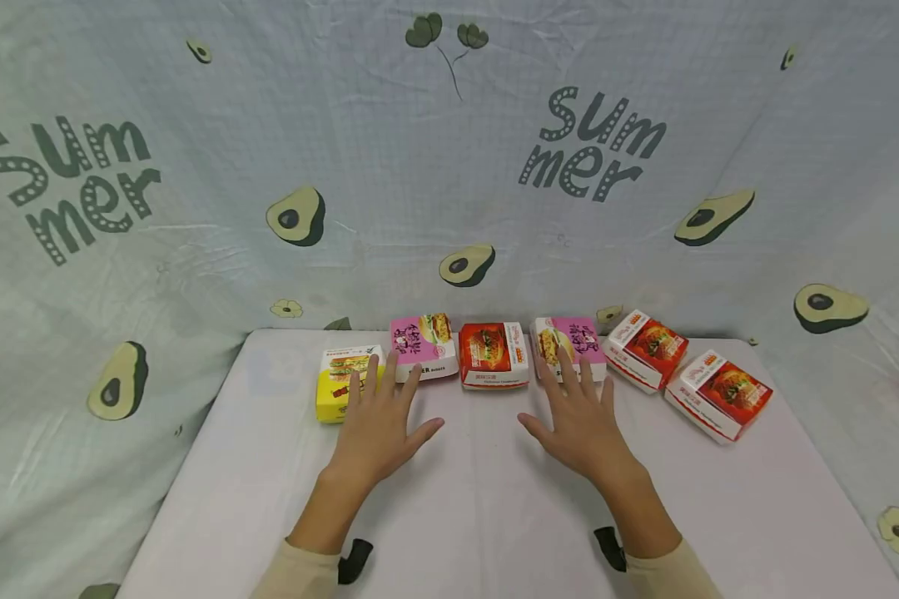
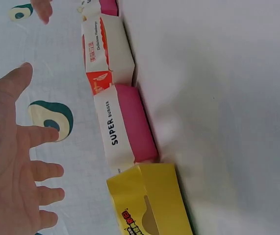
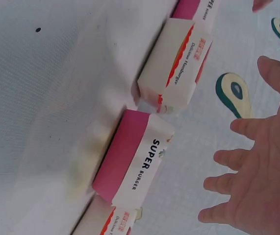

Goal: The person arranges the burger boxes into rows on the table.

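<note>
Both hands hover palm down over the table with fingers spread, holding nothing. My left hand (image 1: 374, 428) is nearest to a yellow burger box (image 1: 333, 406) and a pink burger box (image 1: 424, 341); its fingertips overlap them in the head view. In the left wrist view the fingers stand apart from the yellow box's side. My right hand (image 1: 580, 424) is nearest to a second pink burger box (image 1: 586, 333), its fingertips overlapping that box's front. Between the two pink boxes sits a red-and-white burger box (image 1: 494, 358).
Two more red-and-white burger boxes, one farther back (image 1: 646, 349) and one nearer (image 1: 719, 395), lie angled at the right. The boxes form a row along the back of the pale table (image 1: 479, 532). Behind hangs a cloth (image 1: 374, 150) printed with avocados.
</note>
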Available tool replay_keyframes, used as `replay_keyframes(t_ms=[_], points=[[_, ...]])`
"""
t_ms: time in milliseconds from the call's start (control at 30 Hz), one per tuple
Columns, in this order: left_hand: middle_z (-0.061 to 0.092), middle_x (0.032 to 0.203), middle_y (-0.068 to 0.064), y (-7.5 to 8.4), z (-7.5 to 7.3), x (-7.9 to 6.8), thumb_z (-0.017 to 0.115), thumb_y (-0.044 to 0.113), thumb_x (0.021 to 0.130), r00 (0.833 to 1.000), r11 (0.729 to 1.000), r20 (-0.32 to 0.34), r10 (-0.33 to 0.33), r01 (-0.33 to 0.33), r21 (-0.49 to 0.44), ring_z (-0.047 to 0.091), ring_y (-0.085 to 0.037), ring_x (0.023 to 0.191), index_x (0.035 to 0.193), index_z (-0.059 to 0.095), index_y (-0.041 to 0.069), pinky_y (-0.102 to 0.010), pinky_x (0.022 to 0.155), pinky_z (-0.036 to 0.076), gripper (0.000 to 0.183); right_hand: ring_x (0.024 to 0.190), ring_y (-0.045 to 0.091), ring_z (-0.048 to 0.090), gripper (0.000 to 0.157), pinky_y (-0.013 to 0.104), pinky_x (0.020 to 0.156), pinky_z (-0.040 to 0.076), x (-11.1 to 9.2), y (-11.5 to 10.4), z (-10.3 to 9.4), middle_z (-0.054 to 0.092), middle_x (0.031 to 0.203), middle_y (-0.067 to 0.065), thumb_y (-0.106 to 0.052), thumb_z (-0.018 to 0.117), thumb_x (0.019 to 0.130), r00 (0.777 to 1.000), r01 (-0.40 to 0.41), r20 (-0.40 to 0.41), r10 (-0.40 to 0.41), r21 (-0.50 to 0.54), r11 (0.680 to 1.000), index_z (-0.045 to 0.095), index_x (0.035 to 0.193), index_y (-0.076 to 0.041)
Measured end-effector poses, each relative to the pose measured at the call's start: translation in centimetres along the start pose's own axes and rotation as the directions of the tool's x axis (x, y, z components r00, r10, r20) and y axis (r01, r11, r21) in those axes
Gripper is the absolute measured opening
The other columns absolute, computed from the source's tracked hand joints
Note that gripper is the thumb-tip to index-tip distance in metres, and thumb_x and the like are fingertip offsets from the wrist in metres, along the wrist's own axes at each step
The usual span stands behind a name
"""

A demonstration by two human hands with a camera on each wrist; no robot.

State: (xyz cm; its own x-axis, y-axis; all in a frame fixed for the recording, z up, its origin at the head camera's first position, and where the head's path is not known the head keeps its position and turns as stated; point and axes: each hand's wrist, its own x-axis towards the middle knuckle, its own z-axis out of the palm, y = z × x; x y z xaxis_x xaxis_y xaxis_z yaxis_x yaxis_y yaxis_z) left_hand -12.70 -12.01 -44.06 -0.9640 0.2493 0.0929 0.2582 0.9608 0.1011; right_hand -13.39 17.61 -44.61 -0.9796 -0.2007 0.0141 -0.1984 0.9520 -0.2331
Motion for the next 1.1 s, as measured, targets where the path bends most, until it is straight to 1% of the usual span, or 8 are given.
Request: replay_keyframes(t_ms=[100, 333, 433, 567, 700, 867, 967, 1100], points=[[0.022, 0.170, -0.021, -0.3, 0.0, -0.2, 0.056, 0.070, 0.094, 1.000, 1.000, 0.000, -0.006, 0.006, -0.008, 0.018, -0.049, 0.156, 0.161, 0.038, 0.018, -0.066, 0.125, 0.017, 0.087, 0.157, 0.050, 0.006, 0.091, 0.081, 0.116, 0.004, 0.1, -0.1, 0.2, 0.010, 0.173, 0.019, -0.057, 0.065, 0.094, 1.000, 0.020, 0.007, -0.020, -0.005, 1.000, 0.025, 0.165, -0.017], [0.026, 0.168, -0.023, -1.3, -0.5, -0.2, 0.057, 0.067, 0.095, 1.000, 1.000, -0.016, -0.006, 0.006, 0.006, 0.021, -0.048, 0.155, 0.159, 0.042, 0.015, -0.067, 0.123, 0.021, 0.083, 0.157, 0.049, 0.010, 0.089, 0.080, 0.116, 0.012, 0.8, -0.3, 0.3, 0.017, 0.172, 0.018, -0.057, 0.066, 0.094, 0.997, 0.077, 0.008, -0.077, -0.053, 0.996, 0.029, 0.164, -0.016], [0.028, 0.167, -0.024, -1.8, -0.7, -0.3, 0.058, 0.066, 0.095, 1.000, 1.000, -0.026, -0.005, 0.005, 0.014, 0.022, -0.048, 0.155, 0.158, 0.043, 0.014, -0.066, 0.123, 0.022, 0.083, 0.157, 0.047, 0.014, 0.089, 0.079, 0.116, 0.014, 1.2, -0.6, 0.4, 0.015, 0.173, 0.017, -0.057, 0.067, 0.093, 0.994, 0.107, 0.000, -0.107, -0.044, 0.993, 0.031, 0.163, -0.016], [0.028, 0.167, -0.025, -2.6, -0.6, -0.5, 0.059, 0.064, 0.095, 1.000, 1.000, -0.016, -0.014, 0.014, -0.002, 0.021, -0.049, 0.155, 0.158, 0.042, 0.013, -0.066, 0.124, 0.020, 0.082, 0.158, 0.042, 0.018, 0.088, 0.076, 0.118, 0.016, 1.6, -0.9, 0.5, 0.014, 0.174, 0.013, -0.058, 0.067, 0.093, 0.989, 0.142, -0.029, -0.143, -0.040, 0.989, 0.032, 0.163, -0.017], [0.027, 0.167, -0.026, -3.5, -0.6, -0.7, 0.061, 0.060, 0.096, 0.999, 0.999, -0.020, -0.030, 0.030, -0.023, 0.020, -0.051, 0.155, 0.158, 0.043, 0.011, -0.069, 0.123, 0.019, 0.081, 0.159, 0.037, 0.017, 0.084, 0.074, 0.119, 0.018, 2.1, -1.4, 0.5, 0.016, 0.174, 0.010, -0.055, 0.067, 0.094, 0.981, 0.183, -0.056, -0.184, -0.022, 0.983, 0.035, 0.162, -0.020], [0.027, 0.166, -0.028, -4.6, -0.8, -0.9, 0.062, 0.056, 0.098, 0.999, 0.999, -0.021, -0.045, 0.045, -0.012, 0.020, -0.052, 0.154, 0.157, 0.042, 0.008, -0.070, 0.122, 0.020, 0.079, 0.160, 0.036, 0.017, 0.078, 0.070, 0.120, 0.023, 2.7, -2.4, 0.4, 0.020, 0.173, 0.008, -0.054, 0.066, 0.095, 0.973, 0.220, -0.063, -0.220, -0.002, 0.975, 0.040, 0.160, -0.021], [0.026, 0.166, -0.029, -5.2, -0.7, -1.1, 0.063, 0.054, 0.098, 0.998, 0.998, -0.013, -0.060, 0.060, -0.014, 0.019, -0.053, 0.154, 0.157, 0.042, 0.007, -0.070, 0.121, 0.020, 0.079, 0.158, 0.036, 0.023, 0.075, 0.066, 0.122, 0.025, 3.0, -3.1, 0.4, 0.024, 0.172, 0.009, -0.053, 0.066, 0.096, 0.964, 0.257, -0.065, -0.257, -0.003, 0.966, 0.042, 0.159, -0.020], [0.026, 0.165, -0.030, -6.1, -0.9, -1.3, 0.065, 0.051, 0.097, 0.997, 0.997, -0.017, -0.073, 0.072, -0.028, 0.021, -0.054, 0.152, 0.157, 0.042, 0.006, -0.071, 0.120, 0.021, 0.079, 0.156, 0.033, 0.030, 0.071, 0.064, 0.121, 0.028, 3.6, -3.9, 1.0, 0.030, 0.169, 0.009, -0.048, 0.068, 0.096, 0.937, 0.338, -0.100, -0.335, 0.023, 0.941, 0.045, 0.157, -0.019]])
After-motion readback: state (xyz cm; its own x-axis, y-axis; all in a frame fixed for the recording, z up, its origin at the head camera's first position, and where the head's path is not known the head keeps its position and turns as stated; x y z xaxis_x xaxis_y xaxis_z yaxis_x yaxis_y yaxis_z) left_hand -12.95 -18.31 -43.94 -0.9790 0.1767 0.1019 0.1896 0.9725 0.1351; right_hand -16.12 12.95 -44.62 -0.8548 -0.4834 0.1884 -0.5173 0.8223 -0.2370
